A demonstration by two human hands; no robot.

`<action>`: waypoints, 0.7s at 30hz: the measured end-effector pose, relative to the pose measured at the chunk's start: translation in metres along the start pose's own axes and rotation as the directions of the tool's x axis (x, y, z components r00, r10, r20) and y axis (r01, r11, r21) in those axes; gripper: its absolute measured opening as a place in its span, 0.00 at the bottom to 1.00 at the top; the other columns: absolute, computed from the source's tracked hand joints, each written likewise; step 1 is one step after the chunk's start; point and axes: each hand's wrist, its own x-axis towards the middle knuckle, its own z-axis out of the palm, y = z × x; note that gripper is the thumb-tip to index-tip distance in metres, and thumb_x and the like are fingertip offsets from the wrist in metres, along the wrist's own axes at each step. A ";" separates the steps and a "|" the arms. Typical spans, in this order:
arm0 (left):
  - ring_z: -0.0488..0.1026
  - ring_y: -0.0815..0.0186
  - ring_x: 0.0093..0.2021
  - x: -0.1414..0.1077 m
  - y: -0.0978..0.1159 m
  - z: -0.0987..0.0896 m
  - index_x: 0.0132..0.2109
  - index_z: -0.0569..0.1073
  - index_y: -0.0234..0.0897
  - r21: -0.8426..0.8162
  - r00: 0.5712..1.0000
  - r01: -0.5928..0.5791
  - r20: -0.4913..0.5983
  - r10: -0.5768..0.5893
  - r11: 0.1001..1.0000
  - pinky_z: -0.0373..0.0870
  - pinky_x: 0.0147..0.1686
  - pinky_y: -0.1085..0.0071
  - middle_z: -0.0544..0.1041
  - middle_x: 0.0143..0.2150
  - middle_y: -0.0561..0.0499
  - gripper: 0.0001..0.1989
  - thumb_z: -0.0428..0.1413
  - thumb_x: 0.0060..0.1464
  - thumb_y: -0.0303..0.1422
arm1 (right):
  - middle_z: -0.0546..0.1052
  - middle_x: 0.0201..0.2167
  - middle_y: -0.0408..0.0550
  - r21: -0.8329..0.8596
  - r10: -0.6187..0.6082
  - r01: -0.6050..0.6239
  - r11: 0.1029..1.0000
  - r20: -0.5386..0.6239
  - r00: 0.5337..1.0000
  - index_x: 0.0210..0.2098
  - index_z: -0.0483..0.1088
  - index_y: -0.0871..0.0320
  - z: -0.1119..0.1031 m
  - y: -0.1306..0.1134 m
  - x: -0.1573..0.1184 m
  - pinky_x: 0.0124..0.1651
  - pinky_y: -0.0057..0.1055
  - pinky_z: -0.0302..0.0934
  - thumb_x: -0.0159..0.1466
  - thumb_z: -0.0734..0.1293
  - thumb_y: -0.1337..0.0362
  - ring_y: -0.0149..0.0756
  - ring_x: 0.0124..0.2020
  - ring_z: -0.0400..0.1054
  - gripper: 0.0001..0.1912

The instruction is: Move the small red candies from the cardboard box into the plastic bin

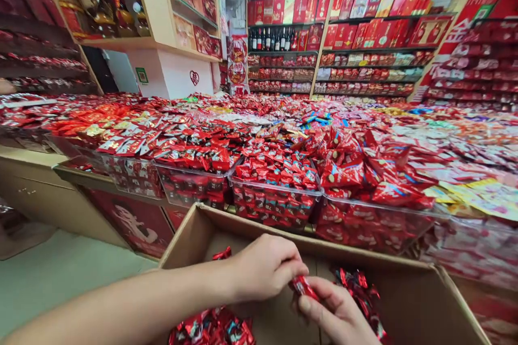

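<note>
The right hand (338, 315) is cut off by the bottom edge; shelf labels are blurred.

No lettering is legible; a red heart sign (194, 77) marks the white counter wall (178, 73)

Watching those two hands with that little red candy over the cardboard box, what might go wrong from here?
1. The small red wrapped candy is pinched only by fingertips of the left hand and right hand; it might slip into the cardboard box.
2. The clear bins just beyond are heaped above their rims, so a nudge may spill candies.
3. Among so many similar red wrappers, kinds could get mixed.
</note>
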 end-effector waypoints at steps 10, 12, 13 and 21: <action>0.63 0.74 0.27 0.004 0.003 -0.001 0.32 0.70 0.34 -0.315 0.989 0.143 0.070 -0.127 0.938 0.58 0.26 0.79 0.70 0.27 0.53 0.15 0.44 0.53 0.38 | 0.73 0.24 0.45 -0.065 -0.092 0.083 0.994 -0.145 0.985 0.35 0.70 0.59 0.000 -0.016 -0.011 0.30 0.28 0.60 0.56 0.62 0.59 0.30 0.24 0.63 0.11; 0.63 0.74 0.27 0.004 0.004 0.000 0.37 0.69 0.35 -0.368 0.987 0.158 0.096 -0.132 0.916 0.59 0.26 0.78 0.70 0.28 0.53 0.15 0.45 0.52 0.41 | 0.73 0.27 0.45 -0.302 -0.246 0.182 0.936 -0.192 0.950 0.39 0.68 0.56 -0.006 -0.014 -0.012 0.34 0.28 0.62 0.56 0.63 0.62 0.32 0.28 0.65 0.12; 0.63 0.73 0.27 0.003 0.005 0.001 0.38 0.69 0.35 -0.392 0.983 0.178 0.122 -0.141 0.902 0.59 0.26 0.78 0.70 0.28 0.53 0.16 0.47 0.50 0.43 | 0.73 0.29 0.45 -0.411 -0.332 0.234 0.881 -0.186 0.925 0.41 0.67 0.54 -0.010 -0.013 -0.012 0.36 0.27 0.62 0.56 0.63 0.63 0.33 0.31 0.66 0.13; 0.64 0.73 0.31 0.005 0.009 -0.002 0.45 0.65 0.32 -0.580 0.979 0.195 0.160 -0.124 0.791 0.63 0.33 0.75 0.68 0.32 0.51 0.17 0.52 0.45 0.30 | 0.71 0.40 0.48 -0.489 -0.407 0.274 0.828 -0.187 0.894 0.48 0.57 0.53 -0.010 -0.010 -0.017 0.40 0.24 0.63 0.54 0.64 0.66 0.32 0.37 0.65 0.22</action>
